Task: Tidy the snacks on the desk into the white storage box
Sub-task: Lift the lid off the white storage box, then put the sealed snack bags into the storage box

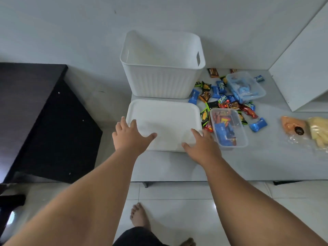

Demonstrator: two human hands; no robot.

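On desk (266, 160), ribbed white storage box (162, 80), open-topped

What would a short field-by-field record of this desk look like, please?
box: white storage box, lid off, nothing seen inside
lid: lid, flat on the desk in front of the box
left: left hand rests on the lid's left edge, fingers spread
right: right hand rests on the lid's near right corner
snacks: loose snacks right of the box; near tub and far tub hold more
bags: orange bag, yellow bag, far right
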